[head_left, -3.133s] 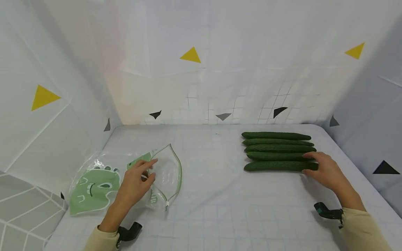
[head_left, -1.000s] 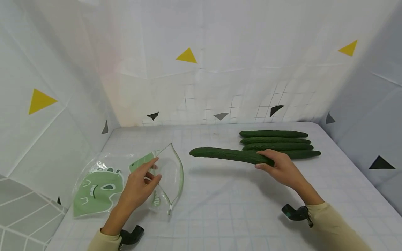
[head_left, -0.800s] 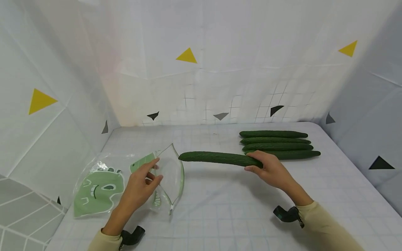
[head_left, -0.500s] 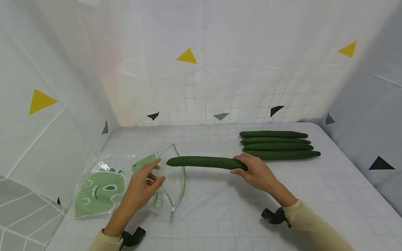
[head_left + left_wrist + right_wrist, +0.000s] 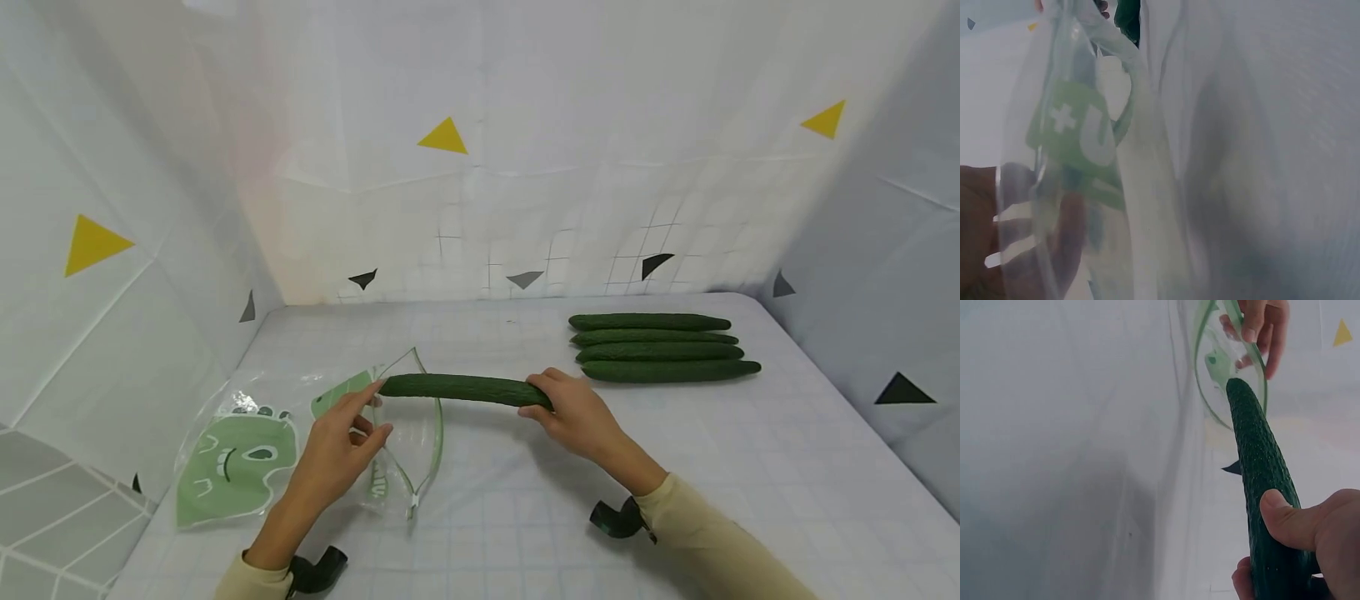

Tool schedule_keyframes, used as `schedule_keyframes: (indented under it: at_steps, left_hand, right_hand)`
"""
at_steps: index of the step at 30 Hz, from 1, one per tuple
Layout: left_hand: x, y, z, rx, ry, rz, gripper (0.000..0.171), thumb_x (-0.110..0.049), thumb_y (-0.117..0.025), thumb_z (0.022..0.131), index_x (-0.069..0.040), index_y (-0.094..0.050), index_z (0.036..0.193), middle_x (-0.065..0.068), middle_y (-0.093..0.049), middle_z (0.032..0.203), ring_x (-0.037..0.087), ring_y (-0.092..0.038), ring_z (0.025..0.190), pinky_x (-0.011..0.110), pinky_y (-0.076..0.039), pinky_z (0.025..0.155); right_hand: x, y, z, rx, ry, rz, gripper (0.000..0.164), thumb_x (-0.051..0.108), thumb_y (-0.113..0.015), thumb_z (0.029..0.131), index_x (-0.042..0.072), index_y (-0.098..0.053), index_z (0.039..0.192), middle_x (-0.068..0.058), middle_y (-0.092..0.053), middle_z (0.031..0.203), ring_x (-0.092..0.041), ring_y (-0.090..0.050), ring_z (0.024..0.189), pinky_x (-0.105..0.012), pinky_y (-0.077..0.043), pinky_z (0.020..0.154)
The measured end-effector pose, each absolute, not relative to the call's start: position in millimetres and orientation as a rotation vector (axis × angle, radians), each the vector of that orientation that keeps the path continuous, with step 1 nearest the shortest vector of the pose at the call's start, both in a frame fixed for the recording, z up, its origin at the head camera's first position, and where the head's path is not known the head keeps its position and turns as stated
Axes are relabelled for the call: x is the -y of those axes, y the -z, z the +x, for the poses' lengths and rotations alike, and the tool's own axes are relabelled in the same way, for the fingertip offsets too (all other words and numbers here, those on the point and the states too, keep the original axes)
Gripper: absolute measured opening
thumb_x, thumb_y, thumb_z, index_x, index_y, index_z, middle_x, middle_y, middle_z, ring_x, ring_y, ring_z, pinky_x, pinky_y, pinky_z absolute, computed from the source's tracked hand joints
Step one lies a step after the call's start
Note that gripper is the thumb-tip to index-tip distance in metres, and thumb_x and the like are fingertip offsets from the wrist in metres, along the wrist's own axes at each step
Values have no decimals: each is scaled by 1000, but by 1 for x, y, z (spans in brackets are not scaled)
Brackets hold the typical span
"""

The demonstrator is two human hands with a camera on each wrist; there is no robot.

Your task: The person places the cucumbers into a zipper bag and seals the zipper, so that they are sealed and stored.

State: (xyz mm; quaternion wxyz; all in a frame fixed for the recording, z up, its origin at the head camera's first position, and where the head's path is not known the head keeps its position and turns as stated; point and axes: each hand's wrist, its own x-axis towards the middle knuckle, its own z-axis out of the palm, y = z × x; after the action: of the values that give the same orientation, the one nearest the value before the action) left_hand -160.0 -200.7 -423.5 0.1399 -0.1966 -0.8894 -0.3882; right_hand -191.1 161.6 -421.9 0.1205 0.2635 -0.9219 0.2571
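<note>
My right hand [image 5: 577, 417] grips a dark green cucumber [image 5: 465, 387] by its right end and holds it level above the table. The cucumber's far tip reaches the mouth of a clear zip bag [image 5: 408, 450] with green edging, beside the left index finger. My left hand [image 5: 330, 450] holds the bag at its rim, thumb and index finger spread apart, and the mouth gapes to the right. In the right wrist view the tip stands in front of the oval green rim [image 5: 1199, 369]. Through clear plastic, part of the left hand [image 5: 1066, 244] shows in the left wrist view.
Several more cucumbers [image 5: 660, 350] lie side by side at the back right of the white-covered table [image 5: 495, 533]. The bag's printed green cartoon end [image 5: 240, 467] lies flat at the left. White sheets with yellow and black triangles surround the table.
My right hand has lifted the nearest cucumber from the row and carried it left to the bag's mouth. The left hand has stayed almost still at the bag.
</note>
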Motion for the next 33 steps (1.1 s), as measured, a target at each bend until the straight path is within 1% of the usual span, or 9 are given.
schedule_keyframes:
  at_steps: [3, 8, 16, 26, 33]
  left_hand:
    - [201, 421, -160, 2556, 1142, -593, 66, 1, -81, 89, -3, -55, 150, 15, -65, 117, 12, -66, 81, 26, -60, 68]
    - [197, 421, -161, 2546, 1165, -634, 68, 3, -81, 88, -4, -55, 150, 15, -64, 117, 11, -66, 81, 26, -60, 68]
    - [193, 425, -159, 2544, 1193, -650, 70, 5, -80, 88, -7, -53, 152, 16, -64, 118, 11, -66, 82, 26, -60, 69]
    - [189, 426, -158, 2540, 1173, -674, 67, 4, -80, 89, -1, -53, 150, 17, -64, 120, 14, -67, 82, 25, -60, 70]
    - [190, 427, -157, 2563, 1154, -676, 67, 3, -80, 89, -1, -53, 150, 13, -64, 120, 12, -67, 82, 26, -60, 70]
  right_hand:
    - [-154, 420, -190, 2726, -766, 738, 38, 24, -83, 91, 2, -71, 119, -3, -64, 98, -13, -55, 73, -31, -47, 61]
    - [-140, 421, -189, 2757, -780, 713, 35, 24, -83, 92, 3, -71, 117, 0, -61, 95, -12, -51, 72, -30, -45, 61]
    - [-112, 422, -189, 2764, -784, 723, 32, 22, -82, 92, 2, -70, 113, -3, -59, 95, -15, -54, 74, -33, -50, 63]
    - [-83, 423, -188, 2734, -700, 771, 35, 25, -80, 95, 0, -68, 116, -7, -58, 97, -17, -55, 79, -33, -53, 64]
    - [-65, 427, -190, 2762, -673, 780, 34, 25, -78, 96, 1, -67, 118, -8, -58, 101, -18, -56, 83, -34, -54, 66]
